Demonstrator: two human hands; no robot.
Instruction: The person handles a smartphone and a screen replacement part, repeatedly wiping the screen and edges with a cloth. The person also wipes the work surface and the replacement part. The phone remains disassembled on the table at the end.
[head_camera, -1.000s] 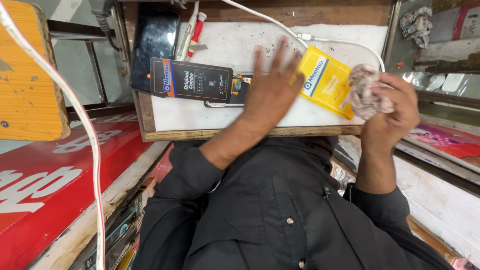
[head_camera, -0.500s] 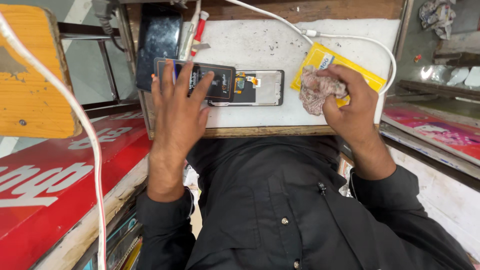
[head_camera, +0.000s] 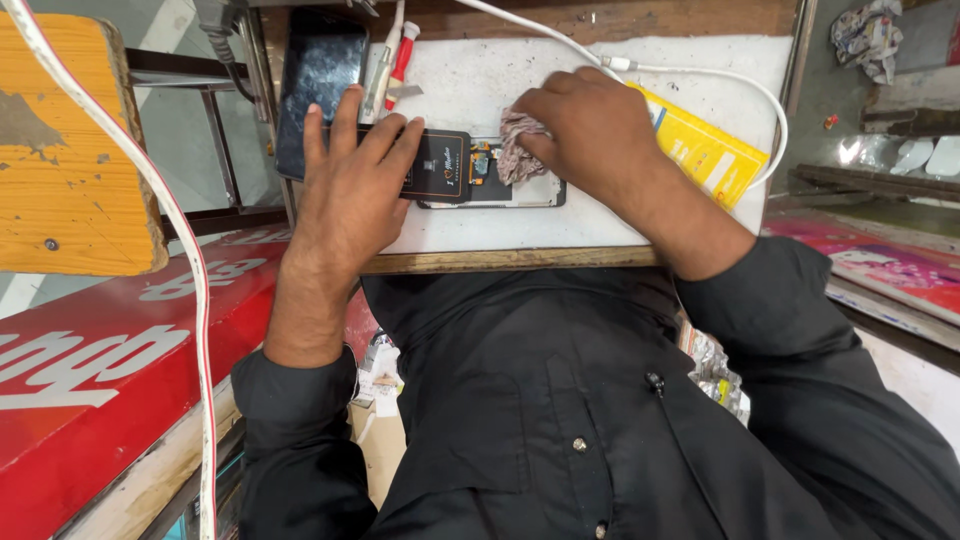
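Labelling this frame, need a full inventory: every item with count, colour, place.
opened phone: 1, dark, board centre
black pack: 1, on phone's left end
rag: 1, pale patterned, on phone
black slab: 1, board's left edge
screwdriver: 1, red-white, top
yellow packet: 1, right
white cable: 1, looping right
white board: 1, worktop
left hand: flat on black pack
right hand: grip on rag
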